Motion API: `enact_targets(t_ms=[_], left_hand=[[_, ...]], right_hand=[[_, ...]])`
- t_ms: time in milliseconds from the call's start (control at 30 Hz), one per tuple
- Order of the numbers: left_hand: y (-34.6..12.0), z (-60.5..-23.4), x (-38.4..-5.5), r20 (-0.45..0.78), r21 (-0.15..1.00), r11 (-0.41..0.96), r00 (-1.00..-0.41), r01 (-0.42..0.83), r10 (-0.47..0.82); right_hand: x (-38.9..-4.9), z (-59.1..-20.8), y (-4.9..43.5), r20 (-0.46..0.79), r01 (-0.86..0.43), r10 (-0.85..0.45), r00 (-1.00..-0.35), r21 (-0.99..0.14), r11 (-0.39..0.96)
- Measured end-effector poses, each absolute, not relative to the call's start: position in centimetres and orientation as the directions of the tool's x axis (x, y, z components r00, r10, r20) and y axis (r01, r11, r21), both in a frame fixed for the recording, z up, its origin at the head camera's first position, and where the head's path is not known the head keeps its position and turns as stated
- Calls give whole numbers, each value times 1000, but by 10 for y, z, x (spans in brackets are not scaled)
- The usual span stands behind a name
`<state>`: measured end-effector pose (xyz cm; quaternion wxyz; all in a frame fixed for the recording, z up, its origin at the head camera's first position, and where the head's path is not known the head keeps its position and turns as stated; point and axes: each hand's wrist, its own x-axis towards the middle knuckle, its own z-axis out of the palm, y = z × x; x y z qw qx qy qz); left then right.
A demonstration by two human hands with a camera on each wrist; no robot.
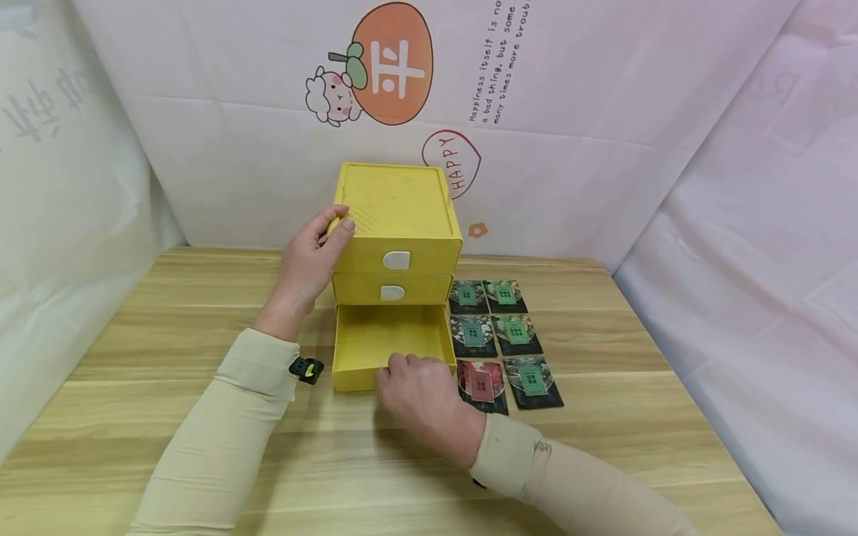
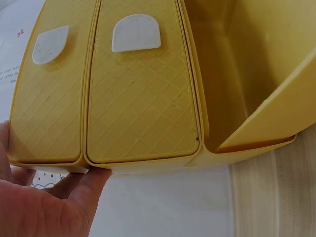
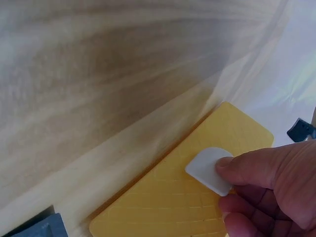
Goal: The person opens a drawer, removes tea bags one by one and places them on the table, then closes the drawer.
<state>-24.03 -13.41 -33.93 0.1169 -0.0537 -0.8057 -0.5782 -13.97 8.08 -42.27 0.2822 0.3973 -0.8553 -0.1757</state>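
Observation:
A yellow three-tier drawer box (image 1: 402,197) stands on the wooden table, its upper two drawers closed with white tabs. The bottom drawer (image 1: 392,331) is pulled out, showing a bare yellow inside. My left hand (image 1: 311,257) grips the box at its upper left edge, thumb near the top and fingers along the side, as the left wrist view (image 2: 54,202) also shows. At the front of the bottom drawer, my right hand (image 1: 425,394) pinches its white pull tab (image 3: 210,168), with the thumb on the tab and the other fingers curled below it.
To the right of the drawer box lie several flat dark packets in two columns, most with green labels (image 1: 516,331) and one red packet (image 1: 481,383) at the near left. Behind the table hangs a printed white cloth (image 1: 268,164), with more cloth at both sides.

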Motion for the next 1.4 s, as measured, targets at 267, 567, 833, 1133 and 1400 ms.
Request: enact_targets(t_ms=[267, 567, 833, 1133, 1400], left_hand=[[-135, -340, -240, 244, 918, 334, -968, 211, -58], [-135, -342, -242, 239, 921, 331, -969, 204, -67], [-135, -341, -242, 246, 920, 332, -967, 210, -68], [-133, -340, -241, 244, 918, 339, -967, 207, -70], [-134, -340, -241, 249, 915, 344, -966, 211, -72]], right_hand=[[-151, -422, 78, 353, -585, -754, -553, 480, 654], [-161, -418, 74, 301, -606, -738, -604, 430, 670], [-168, -417, 71, 299, -616, -733, -611, 403, 677], [-179, -418, 66, 328, -602, -722, -609, 402, 690], [-189, -415, 61, 239, -592, -703, -670, 399, 700]])
